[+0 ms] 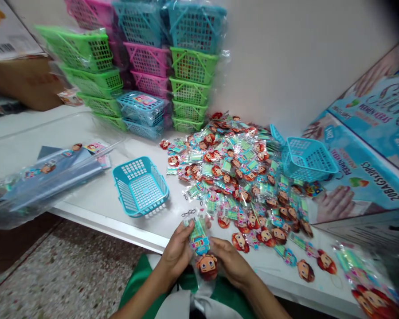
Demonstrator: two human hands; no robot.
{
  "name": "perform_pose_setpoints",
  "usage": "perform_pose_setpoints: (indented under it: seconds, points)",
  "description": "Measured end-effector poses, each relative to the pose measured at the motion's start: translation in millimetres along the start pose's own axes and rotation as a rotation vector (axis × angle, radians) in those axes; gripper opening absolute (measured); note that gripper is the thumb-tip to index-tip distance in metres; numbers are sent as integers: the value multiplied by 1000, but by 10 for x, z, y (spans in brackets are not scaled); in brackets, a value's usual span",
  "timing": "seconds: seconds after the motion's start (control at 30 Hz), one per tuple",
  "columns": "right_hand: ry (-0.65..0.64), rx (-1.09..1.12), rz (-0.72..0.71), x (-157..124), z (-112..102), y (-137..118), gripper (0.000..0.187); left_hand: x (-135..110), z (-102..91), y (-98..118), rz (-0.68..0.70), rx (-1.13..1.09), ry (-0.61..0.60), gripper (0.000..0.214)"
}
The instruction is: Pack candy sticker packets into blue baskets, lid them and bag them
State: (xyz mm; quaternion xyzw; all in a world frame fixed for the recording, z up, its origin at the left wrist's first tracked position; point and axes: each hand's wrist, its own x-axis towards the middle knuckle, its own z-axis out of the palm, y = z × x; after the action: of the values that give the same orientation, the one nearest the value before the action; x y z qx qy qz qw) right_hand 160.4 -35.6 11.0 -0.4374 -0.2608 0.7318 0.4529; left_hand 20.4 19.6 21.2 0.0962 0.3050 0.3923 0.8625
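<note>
Close to my body, above the table's front edge, I hold a small clear packet (pixel 199 243) of green sticks with a cartoon-head card at its lower end. My left hand (pixel 178 249) is closed on the packet's left side, thumb on top near the sticks. From the right, my right hand (pixel 230 262) grips the packet's edge beside the printed card. Just beyond lie a few small dark rings (pixel 188 213). A blue plastic basket (pixel 141 188) stands on the table to the left of my hands. A large heap of similar packets (pixel 232 168) spreads to the right.
Stacked, plastic-wrapped green baskets (pixel 191 91), pink and blue ones too, stand at the back. Another blue basket (pixel 309 157) sits by printed cartons (pixel 362 155) on the right. A clear plastic bag (pixel 53 173) lies at left. A larger packet (pixel 369 279) is at front right.
</note>
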Motion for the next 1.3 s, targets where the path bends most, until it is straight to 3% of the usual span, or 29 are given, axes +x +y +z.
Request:
perform_pose_setpoints:
  seconds: [0.13, 0.27, 0.33, 0.47, 0.5, 0.6, 0.67, 0.77, 0.93, 1.0, 1.13, 1.3]
  points:
    - [32, 57, -40, -42, 205, 44, 42, -7, -30, -29, 80, 58, 82, 44]
    - [-34, -362, -98, -92, 157, -32, 42, -9, -69, 7, -78, 62, 83, 38]
    - [20, -637, -127, -80, -8, -91, 47, -13, -86, 20, -137, 40, 68, 32]
    - [525, -1358, -423, 40, -549, -240, 41, -22, -107, 29, -61, 12, 106, 20]
    - [600, -1522, -476, 74, -685, -285, 42, -23, -107, 30, -53, 9, 117, 19]
    - [601, -1788, -510, 138, -951, -427, 33, -32, -89, 29, -49, 0, 104, 20]
    - [620, -1775, -560, 139, -957, -498, 30, -43, -60, 24, -50, -4, 75, 21]
    - [641, -1502, -613, 108, -693, -475, 32, -57, 3, 3, -40, -29, 27, 25]
    - [331, -718, -302, 99, 46, -147, 33, -47, 38, -25, 23, -41, 10, 29]
    - [249, -645, -300, 105, 215, -88, 31, -46, -5, -1, 11, -16, 41, 28]
    - [100, -1079, -445, 214, 169, -281, 30, -63, -134, 95, -73, 21, 57, 24]
    - [198, -1748, -641, 848, -86, -688, 36, -74, -240, 160, -48, -3, 135, 27]
